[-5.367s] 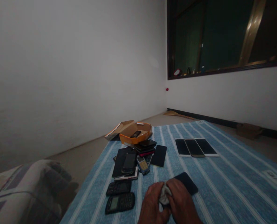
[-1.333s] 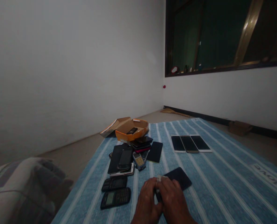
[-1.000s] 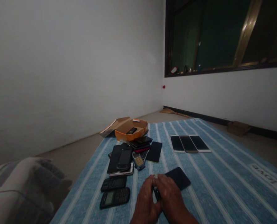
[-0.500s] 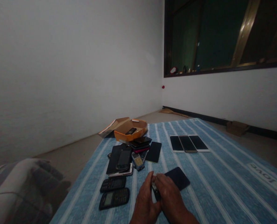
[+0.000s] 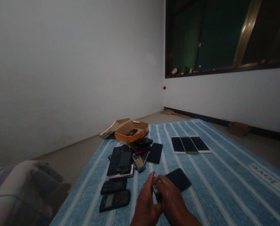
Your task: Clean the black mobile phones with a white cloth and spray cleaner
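Dimly lit, pale walls (image 5: 71, 69) meet in a corner (image 5: 163, 67) before me, a dark-framed window (image 5: 220, 34) set into the right-hand one, grey-brown floor (image 5: 80, 155) below.

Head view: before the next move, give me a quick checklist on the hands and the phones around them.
1. Dark object held between left hand and right hand: ok.
2. Dark object fully visible: not ok, fingers cover much of it.
3. Right hand off the flat dark phone: cannot tell, the hand overlaps it in view.
4. Left hand apart from the nearer keypad phone: ok.
5. Orange box open: ok.
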Demonstrator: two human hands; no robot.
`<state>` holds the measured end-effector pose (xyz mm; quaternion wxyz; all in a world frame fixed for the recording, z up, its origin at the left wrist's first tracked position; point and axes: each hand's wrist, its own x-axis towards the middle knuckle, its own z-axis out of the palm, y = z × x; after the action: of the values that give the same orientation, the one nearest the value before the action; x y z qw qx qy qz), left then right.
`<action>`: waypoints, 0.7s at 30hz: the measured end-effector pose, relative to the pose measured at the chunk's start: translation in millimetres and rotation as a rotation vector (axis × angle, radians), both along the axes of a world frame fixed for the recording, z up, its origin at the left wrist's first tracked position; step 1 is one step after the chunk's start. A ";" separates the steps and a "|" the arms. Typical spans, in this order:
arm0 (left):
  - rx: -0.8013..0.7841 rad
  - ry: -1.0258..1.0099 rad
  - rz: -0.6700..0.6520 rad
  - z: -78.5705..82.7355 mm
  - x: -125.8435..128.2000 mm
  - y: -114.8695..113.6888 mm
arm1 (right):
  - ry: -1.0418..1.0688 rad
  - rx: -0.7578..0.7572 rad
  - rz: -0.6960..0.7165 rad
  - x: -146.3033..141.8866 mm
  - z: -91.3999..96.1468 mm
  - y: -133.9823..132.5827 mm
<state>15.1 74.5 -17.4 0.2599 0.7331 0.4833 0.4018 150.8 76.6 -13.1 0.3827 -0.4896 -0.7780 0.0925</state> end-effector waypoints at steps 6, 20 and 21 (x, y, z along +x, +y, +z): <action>0.032 0.003 -0.004 2.9 0.0 -1.8 | 0.014 -0.063 -0.001 -0.8 -0.5 1.0; 0.053 0.085 0.005 -2.7 -2.1 3.0 | 0.033 -0.037 0.010 0.0 0.6 0.4; 0.056 0.092 0.004 -2.2 -2.1 2.8 | 0.041 -0.045 0.013 0.1 4.1 -0.6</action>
<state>13.0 77.4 -19.7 0.2161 0.7569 0.4846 0.3816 150.9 76.0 -9.0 0.3867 -0.4909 -0.7710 0.1223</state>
